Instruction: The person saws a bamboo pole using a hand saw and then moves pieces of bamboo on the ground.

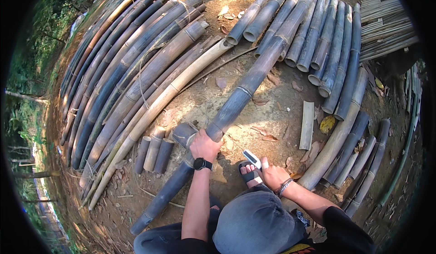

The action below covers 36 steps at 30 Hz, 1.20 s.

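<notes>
A long dark bamboo pole point(245, 86) slants across the middle, from the upper right to the lower left. My left hand point(206, 146), with a watch on its wrist, is closed around it, next to a short thick bamboo piece point(183, 133) that lies against the pole. In my right hand point(274, 174) is the white-and-dark handle of what looks like a hand saw point(251, 157). Its thin blade, seen nearly edge-on, points toward the pole near my left hand. Whether the blade touches the bamboo I cannot tell.
Long bamboo poles point(136, 90) lie stacked on the left, and several cut lengths point(324, 40) at the upper right. Short pieces point(155, 149) stand left of my left hand. A split bamboo strip point(307, 126) lies to the right. My sandalled foot point(250, 173) is near the handle.
</notes>
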Available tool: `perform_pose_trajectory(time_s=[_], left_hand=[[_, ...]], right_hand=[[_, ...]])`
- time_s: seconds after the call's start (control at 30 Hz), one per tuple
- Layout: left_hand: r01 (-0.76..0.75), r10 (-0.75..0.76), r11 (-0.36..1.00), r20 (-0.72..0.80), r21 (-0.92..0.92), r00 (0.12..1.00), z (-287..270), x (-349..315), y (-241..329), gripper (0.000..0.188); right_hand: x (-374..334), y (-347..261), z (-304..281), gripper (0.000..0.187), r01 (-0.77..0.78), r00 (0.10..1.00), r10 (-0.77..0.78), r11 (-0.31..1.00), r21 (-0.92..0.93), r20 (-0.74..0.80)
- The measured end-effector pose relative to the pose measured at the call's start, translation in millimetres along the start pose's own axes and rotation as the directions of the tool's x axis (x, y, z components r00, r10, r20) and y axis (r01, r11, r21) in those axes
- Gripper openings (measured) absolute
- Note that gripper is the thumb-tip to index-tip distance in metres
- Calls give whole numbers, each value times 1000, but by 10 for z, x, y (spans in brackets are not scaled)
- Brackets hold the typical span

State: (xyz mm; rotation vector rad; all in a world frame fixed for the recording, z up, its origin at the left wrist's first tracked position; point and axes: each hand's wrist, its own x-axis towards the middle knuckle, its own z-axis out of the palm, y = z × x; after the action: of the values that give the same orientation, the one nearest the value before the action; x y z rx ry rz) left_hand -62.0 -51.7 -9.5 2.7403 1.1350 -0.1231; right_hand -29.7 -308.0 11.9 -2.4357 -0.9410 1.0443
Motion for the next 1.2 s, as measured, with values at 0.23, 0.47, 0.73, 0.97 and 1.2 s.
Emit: perform_pose_trajectory(time_s=[0.23, 0.47, 0.73, 0.97, 1.2], left_hand=[[-13, 13, 1000, -34, -18, 999, 106, 35, 2, 57], [48, -46, 998, 58, -39, 997, -67, 135, -63, 56], [18, -12, 998, 102, -58, 995, -72, 158, -154, 53], [-21, 27, 999, 115, -49, 993, -29, 150, -15, 61], [34, -31, 999, 99, -29, 995, 9, 150, -120, 62]], right_hand=[[380, 64, 155, 33, 104, 992, -103, 994, 17, -73], [-165, 275, 107, 35, -7, 1000, 7, 1000, 8, 16], [-166, 19, -32, 35, -17, 998, 19, 999, -39, 66], [638, -171, 16, 30, 85, 995, -86, 996, -29, -57], [-80, -71, -164, 33, -32, 997, 39, 995, -96, 65]])
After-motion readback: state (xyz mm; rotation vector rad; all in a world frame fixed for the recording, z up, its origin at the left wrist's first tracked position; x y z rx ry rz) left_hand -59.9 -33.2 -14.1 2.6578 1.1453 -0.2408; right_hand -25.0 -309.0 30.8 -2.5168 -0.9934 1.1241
